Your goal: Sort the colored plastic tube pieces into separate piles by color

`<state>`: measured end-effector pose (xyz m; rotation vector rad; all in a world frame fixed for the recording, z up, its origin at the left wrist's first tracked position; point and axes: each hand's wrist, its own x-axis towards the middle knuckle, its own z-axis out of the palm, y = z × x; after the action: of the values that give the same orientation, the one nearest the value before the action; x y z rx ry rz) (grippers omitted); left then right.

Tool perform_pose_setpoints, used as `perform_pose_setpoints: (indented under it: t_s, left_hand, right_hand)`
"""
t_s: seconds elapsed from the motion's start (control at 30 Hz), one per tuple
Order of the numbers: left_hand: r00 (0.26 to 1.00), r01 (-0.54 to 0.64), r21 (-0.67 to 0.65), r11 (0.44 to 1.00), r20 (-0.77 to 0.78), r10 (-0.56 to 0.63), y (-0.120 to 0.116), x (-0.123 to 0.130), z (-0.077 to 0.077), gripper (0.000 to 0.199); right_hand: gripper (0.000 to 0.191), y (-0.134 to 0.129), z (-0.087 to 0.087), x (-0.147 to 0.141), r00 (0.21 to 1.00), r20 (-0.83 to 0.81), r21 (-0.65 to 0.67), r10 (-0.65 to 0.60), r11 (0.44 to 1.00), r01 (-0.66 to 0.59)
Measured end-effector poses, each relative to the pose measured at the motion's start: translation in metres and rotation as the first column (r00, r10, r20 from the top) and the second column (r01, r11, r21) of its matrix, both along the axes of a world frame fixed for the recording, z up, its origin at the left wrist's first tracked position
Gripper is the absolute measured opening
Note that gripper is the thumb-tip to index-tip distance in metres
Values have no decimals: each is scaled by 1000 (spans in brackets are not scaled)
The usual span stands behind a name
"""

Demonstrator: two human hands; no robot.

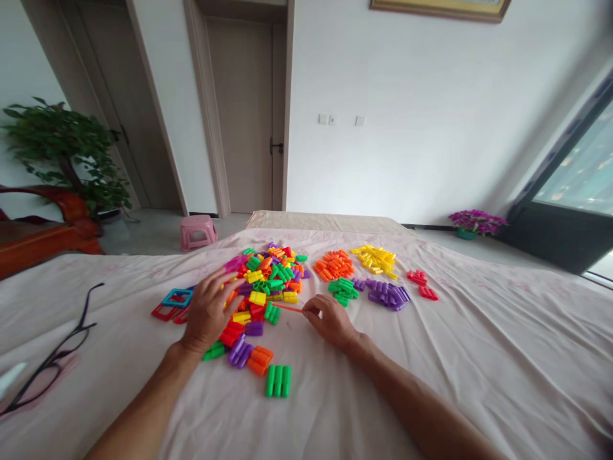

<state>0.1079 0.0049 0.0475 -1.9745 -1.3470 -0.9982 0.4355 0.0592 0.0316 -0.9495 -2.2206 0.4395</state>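
Note:
Fingers spread, my left hand [209,313] rests over the left side of a mixed pile of coloured plastic blocks [280,273]. My right hand [330,321] is closed in a pinch on a thin orange stick [287,308], which points left toward the pile. Beyond my right hand lie sorted heaps: green blocks [343,291], orange blocks [334,265], purple blocks [389,295], yellow blocks [377,260] and a few red blocks [428,292]. Nearer to me are a green block [278,381], an orange block [260,360] and a purple block [240,352].
Black-framed glasses [57,358] lie on the cloth-covered table [364,396] at the left. Blue and red frame-shaped pieces [176,298] sit left of my left hand. A pink stool [198,232] stands behind the table.

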Motion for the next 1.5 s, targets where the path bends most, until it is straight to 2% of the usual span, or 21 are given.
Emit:
perform_pose_setpoints:
  t_s: [0.1,0.2,0.3,0.43,0.5,0.6,0.67,0.73,0.8,0.9,1.0,1.07,1.13,1.23,1.3,1.33,1.4,1.43,1.5]
  left_hand:
    - [981,120,-100,988,-143,-134,-5,46,6,33]
    - [972,170,-137,976,-139,-189,-8,63,3,16]
    - [972,193,-127,973,-108,-207,-7,59,1,10]
    - [983,176,-70,982,-37,-179,-4,34,0,11]
    - [994,100,-14,995,39,-100,-2,14,0,12]
    - [974,-169,45,985,157,160,-1,-22,-5,16]
    - [910,-368,22,929,213,356,-2,-46,-11,21]
    - [817,-533,-38,845,238,526,-5,-66,-18,27]
    - [714,-649,-109,753,252,653,-9,-77,-24,34]
    - [610,-716,-213,665,273,744,-15,-79,-26,40]
    - [593,-705,-294,645,254,764,-19,-73,-24,40]
    - [610,-691,-290,663,259,749,-19,-71,-22,38]
    - [694,-625,-214,751,289,659,-16,-69,-20,34]
    - [874,-384,-84,919,287,392,-9,-52,-10,25]
    - [945,-217,-100,971,230,235,-5,-27,0,23]
    - [968,-131,-139,982,196,157,-3,-10,6,23]
    - [989,-48,-236,971,123,79,-1,27,15,25]
    - [995,-46,-290,956,72,70,1,45,19,27]
    - [992,-125,-411,903,-75,103,4,79,22,31]
  right_hand:
    - [10,-6,-1,-5,997,-49,-39,62,997,-64]
    - [10,-10,0,-10,990,-126,-84,70,993,-81]
    - [8,-12,0,-13,982,-167,-133,86,985,-109]
    - [19,-6,-7,-9,982,-152,-171,116,975,-142]
    - [22,-1,-12,-5,989,-107,-151,99,982,-115]
    - [25,6,-16,-1,996,-58,-118,73,990,-80]
    - [26,8,-16,0,996,-47,-105,75,991,-79]
    - [27,8,-16,0,996,-37,-97,84,991,-87]
    - [27,8,-16,0,996,-34,-92,86,992,-89]
    - [26,7,-16,0,996,-37,-87,85,992,-88]
    - [27,8,-17,0,996,-37,-82,87,993,-90]
    - [28,8,-18,0,995,-40,-79,87,993,-90]
    - [29,9,-19,0,995,-46,-81,85,993,-89]
    - [30,12,-21,0,994,-62,-81,85,993,-90]
    - [29,14,-22,-1,994,-73,-83,80,993,-86]
    - [29,14,-22,-1,994,-77,-83,77,993,-83]
    - [29,16,-23,-1,994,-81,-83,74,993,-80]
    - [29,16,-23,0,994,-82,-82,75,993,-81]
    - [29,16,-24,0,994,-84,-81,75,993,-82]
